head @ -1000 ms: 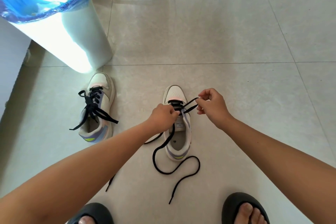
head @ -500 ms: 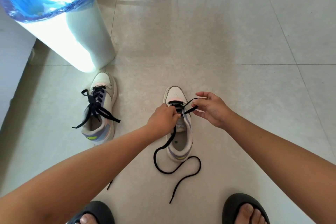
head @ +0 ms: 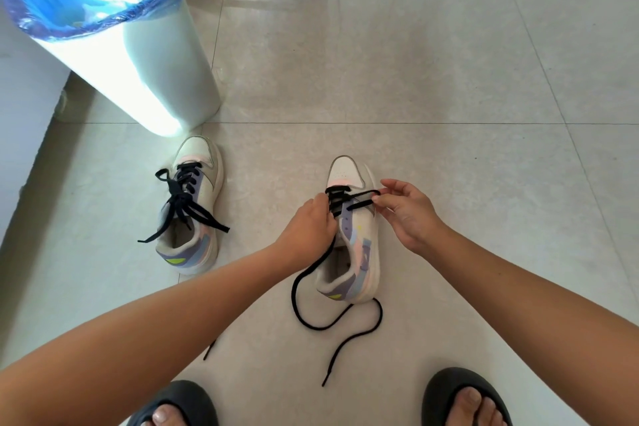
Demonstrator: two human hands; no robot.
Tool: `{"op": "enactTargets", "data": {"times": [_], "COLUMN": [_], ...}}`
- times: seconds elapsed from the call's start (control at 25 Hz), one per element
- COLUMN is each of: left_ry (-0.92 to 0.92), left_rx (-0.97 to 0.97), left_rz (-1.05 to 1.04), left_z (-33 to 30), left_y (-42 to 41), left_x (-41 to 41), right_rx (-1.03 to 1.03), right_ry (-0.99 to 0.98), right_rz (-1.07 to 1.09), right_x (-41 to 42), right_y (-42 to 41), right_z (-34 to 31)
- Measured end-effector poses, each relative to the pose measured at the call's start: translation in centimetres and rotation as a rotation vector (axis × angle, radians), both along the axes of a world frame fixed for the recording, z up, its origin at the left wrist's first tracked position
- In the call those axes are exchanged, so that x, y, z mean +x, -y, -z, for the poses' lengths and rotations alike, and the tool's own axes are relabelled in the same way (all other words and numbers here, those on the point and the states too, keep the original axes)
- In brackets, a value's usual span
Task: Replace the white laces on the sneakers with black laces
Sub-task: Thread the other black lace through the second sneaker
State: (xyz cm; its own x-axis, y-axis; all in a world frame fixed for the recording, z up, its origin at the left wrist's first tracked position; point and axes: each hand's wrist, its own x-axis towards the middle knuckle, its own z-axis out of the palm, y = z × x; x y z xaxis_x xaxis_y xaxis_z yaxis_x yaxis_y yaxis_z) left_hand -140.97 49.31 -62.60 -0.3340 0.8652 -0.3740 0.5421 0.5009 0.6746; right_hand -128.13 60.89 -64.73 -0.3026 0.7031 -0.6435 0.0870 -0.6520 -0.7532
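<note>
1. On the tiled floor (head: 432,79) right in front of the person sits the sneaker being laced (head: 352,242), toe pointing away, black lace (head: 311,287) only through the first eyelets near the toe.
2. Left hand (head: 307,228) is curled over the tongue area, gripping that lace where it comes out of the shoe.
3. Right hand (head: 404,211) pinches a small loop of the same lace just beside the shoe's right edge.
4. The loose tail snakes off behind the heel, ending near the right black slipper (head: 463,398).
5. Second sneaker (head: 193,207) stands off to the left, already wearing its own black lace (head: 183,201), ends untied.
6. White bin (head: 138,55) with a blue bag liner stands just past it.
</note>
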Motion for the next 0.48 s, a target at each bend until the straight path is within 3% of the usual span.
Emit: {"op": "enactTargets", "data": {"times": [0.12, 0.2, 0.28, 0.36, 0.48], "left_ry": [-0.005, 0.0, -0.001, 0.001, 0.03], "left_rx": [0.016, 0.035, 0.045, 0.061, 0.071], "left_rz": [-0.014, -0.046, -0.042, 0.019, 0.079], "left_z": [0.0, 0.1, 0.2, 0.1, -0.1], "left_y": [-0.1, -0.5, -0.7, -0.6, 0.5], "left_x": [0.0, 0.3, 0.6, 0.9, 1.3], "right_rx": [0.221, 0.398, 0.474, 0.404, 0.396], "right_ry": [0.368, 0.531, 0.535, 0.51, 0.647], "right_rz": [-0.461, -0.631, -0.585, -0.449, -0.345], "right_x": [0.6, 0.8, 1.0, 1.3, 2.0], "right_y": [2.4, 4.8, 6.2, 6.5, 5.8], "right_z": [-0.1, 0.3, 1.0, 1.5, 2.2]}}
